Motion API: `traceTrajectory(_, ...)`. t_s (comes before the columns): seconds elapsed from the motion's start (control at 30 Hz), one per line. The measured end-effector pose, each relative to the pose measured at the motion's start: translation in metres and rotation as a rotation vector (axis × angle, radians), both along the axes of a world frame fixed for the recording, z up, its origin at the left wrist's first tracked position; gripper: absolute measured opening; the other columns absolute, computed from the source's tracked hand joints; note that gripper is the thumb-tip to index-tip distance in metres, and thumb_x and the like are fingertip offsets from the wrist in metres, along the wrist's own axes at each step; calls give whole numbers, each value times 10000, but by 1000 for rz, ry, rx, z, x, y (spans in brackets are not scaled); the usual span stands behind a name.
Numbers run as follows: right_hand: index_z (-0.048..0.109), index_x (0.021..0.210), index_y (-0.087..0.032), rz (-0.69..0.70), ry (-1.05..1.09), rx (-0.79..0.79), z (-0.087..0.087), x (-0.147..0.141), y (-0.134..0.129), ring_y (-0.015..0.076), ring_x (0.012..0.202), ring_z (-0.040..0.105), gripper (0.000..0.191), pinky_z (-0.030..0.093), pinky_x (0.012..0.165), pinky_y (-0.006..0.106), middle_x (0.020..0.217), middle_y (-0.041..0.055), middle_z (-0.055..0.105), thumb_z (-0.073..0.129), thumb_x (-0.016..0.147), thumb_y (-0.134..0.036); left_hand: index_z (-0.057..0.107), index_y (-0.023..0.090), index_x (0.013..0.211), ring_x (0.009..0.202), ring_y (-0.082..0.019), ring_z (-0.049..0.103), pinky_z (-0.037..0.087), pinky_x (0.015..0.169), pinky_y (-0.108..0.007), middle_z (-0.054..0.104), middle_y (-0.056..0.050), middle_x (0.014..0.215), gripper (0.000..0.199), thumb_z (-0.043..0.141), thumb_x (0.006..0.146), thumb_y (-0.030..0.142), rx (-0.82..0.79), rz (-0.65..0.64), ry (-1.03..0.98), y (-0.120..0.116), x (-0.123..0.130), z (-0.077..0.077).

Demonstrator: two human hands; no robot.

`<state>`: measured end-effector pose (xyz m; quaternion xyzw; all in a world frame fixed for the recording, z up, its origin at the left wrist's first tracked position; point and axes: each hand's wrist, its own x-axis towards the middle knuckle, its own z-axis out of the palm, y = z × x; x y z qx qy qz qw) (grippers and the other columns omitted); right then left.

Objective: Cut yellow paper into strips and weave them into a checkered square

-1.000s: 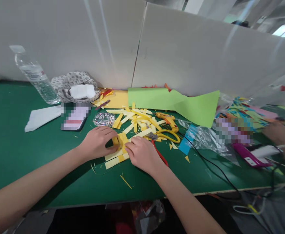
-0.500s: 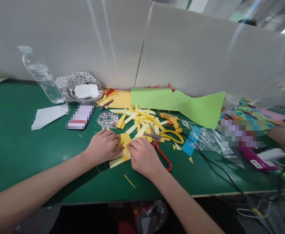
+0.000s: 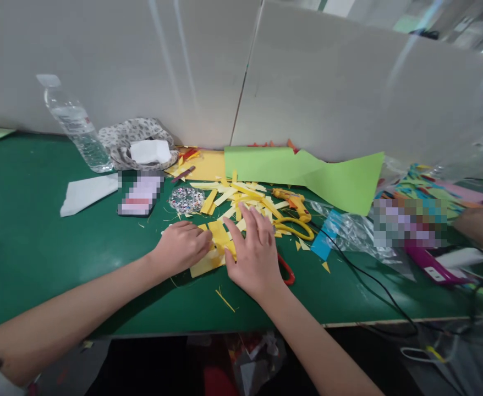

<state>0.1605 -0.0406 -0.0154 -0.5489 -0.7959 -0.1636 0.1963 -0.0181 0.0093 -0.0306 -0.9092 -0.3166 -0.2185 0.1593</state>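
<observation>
Crossed yellow strips (image 3: 219, 231) are laid on the worktop (image 3: 39, 264) between the two hands and are partly covered: the left side is concealed by the left hand (image 3: 186, 247), the right end by the right hand (image 3: 253, 247). The left hand's fingers are curled down at the strips; because the fingertips are hidden, whether paper is pinched cannot be determined. The right hand is released, its fingers spread and raised. By it, a red handle (image 3: 290, 269) is partly covered, as are the blades next to a yellow handle (image 3: 294, 220). The phone (image 3: 142, 193) is obscured by pixel blocks. At the right border, a co-worker's hand (image 3: 478, 225) is blurred, and the arm is cut off.

The worktop is green and is backed by a grey partition (image 3: 142, 55), divided by a dark seam. Along it are set a tilted-looking water bottle (image 3: 76, 129), a spotted cloth (image 3: 138, 129) and a sheet of green paper (image 3: 262, 165). Loose yellow strips (image 3: 245, 192) are heaped beyond the hands, with a glue gun (image 3: 293, 203) beside them.

Compared with half a second earlier, the right hand's fingers are lifted and fanned out, and the grey scissor blades, then exposed, are now largely masked by that hand.
</observation>
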Motion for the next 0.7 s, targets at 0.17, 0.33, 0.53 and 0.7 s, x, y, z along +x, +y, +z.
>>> traceTrajectory(0.17,218,1400,-147,-148,119,-19,-5,4,3,329,1359,130,827,223,1061,507,1489,169,137,638,707,-312,605,117,992,667,-189,660,489,643,-308,686,-57,672,303,479,835,344,16,87,-47,1,1,-5)
traceTrajectory(0.33,119,1410,-131,-249,302,-26,-13,11,6,357,1353,139,979,286,1020,531,1472,203,150,676,664,-434,602,153,1002,546,-139,617,478,574,-257,657,-15,598,259,445,851,294,19,27,-49,2,1,-8)
traceTrajectory(0.53,124,1414,-187,-242,374,-35,-17,14,5,372,1323,215,941,348,960,547,1464,185,170,652,678,-442,607,182,937,521,-117,591,434,511,-211,622,11,553,204,426,866,244,34,-20,-81,0,1,-6)
traceTrajectory(0.7,314,1357,-196,-150,269,3,-15,14,3,342,1324,225,729,303,1002,531,1448,150,250,626,724,-383,594,185,947,530,-128,605,400,456,-217,654,8,616,174,456,859,243,26,-30,-72,2,-1,-8)
